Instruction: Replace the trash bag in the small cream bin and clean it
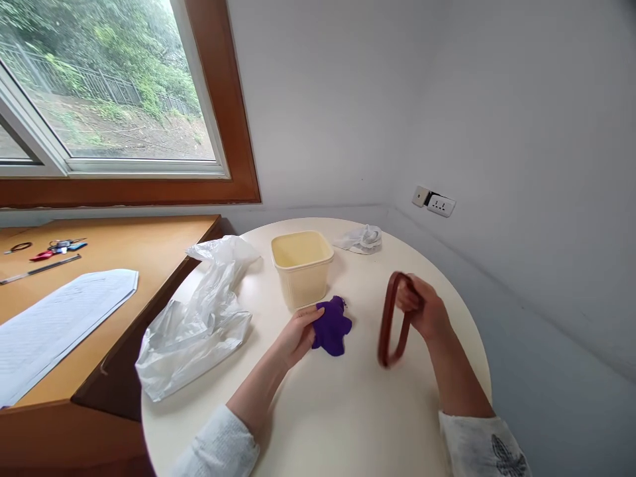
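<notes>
Head view: both hands are full over the round table (348,414)!
The left hand (298,334) pinches the purple piece (332,328) by its side, perhaps to keep it spread, between the cream bin (304,283) and the near edge; towards the right edge, the right hand (426,308) grips the brown loop (385,328) by its upper end, seemingly letting it hang.

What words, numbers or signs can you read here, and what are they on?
I can't read any.
The papers on the desk have faint marks, too small and blurred.
No lettering shows on the purple fabric piece, brown loop or cream tub.
</notes>
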The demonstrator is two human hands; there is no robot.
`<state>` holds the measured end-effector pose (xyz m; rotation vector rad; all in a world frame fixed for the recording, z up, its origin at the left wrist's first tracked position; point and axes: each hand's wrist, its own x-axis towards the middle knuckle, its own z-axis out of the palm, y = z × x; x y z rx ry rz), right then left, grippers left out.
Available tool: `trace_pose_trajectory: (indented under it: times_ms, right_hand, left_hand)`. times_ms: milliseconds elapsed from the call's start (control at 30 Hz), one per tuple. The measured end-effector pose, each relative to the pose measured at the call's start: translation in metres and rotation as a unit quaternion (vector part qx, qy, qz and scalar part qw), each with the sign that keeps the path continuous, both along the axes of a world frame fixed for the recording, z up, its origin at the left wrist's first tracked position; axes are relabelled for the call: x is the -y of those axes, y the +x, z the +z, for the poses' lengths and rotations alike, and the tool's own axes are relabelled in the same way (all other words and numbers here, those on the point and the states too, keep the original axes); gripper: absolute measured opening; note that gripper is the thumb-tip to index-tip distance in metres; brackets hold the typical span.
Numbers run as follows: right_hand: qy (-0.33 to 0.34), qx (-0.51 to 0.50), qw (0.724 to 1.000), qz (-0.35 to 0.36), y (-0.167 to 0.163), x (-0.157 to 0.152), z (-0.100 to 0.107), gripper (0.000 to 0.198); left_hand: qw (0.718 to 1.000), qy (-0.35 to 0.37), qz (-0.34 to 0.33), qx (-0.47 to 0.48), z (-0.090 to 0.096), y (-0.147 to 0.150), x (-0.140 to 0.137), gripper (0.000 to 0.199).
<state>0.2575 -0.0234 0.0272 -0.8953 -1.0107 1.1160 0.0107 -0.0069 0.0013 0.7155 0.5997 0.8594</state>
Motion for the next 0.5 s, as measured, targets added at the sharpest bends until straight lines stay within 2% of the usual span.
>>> trace_pose_trajectory:
  times_ms: [67,133,167,300,500]
  right_hand:
    - [-0.070,0.010,0.988,0.139,-0.015,0.000,-0.003,0.033]
    - [-0.123,0.037,0.965,0.228,-0.035,-0.001,-0.009,0.029]
    - [-0.137,0.045,0.958,0.248,-0.045,-0.001,-0.012,0.030]
    - [-0.138,0.057,0.965,0.217,-0.072,-0.007,-0.029,0.039]
    - [-0.130,0.121,0.965,0.191,-0.073,-0.013,-0.044,0.040]
  left_hand:
    - [1.000,-0.009,-0.004,0.012,0.000,0.000,0.000,0.025]
    - [1.000,-0.014,-0.013,0.023,0.000,0.000,0.000,0.027]
    - [0.999,-0.014,-0.020,0.027,-0.001,-0.001,0.000,0.028]
    - [0.999,-0.014,-0.030,0.019,-0.006,-0.002,-0.001,0.033]
    - [0.997,-0.066,-0.029,-0.007,-0.015,-0.005,-0.004,0.033]
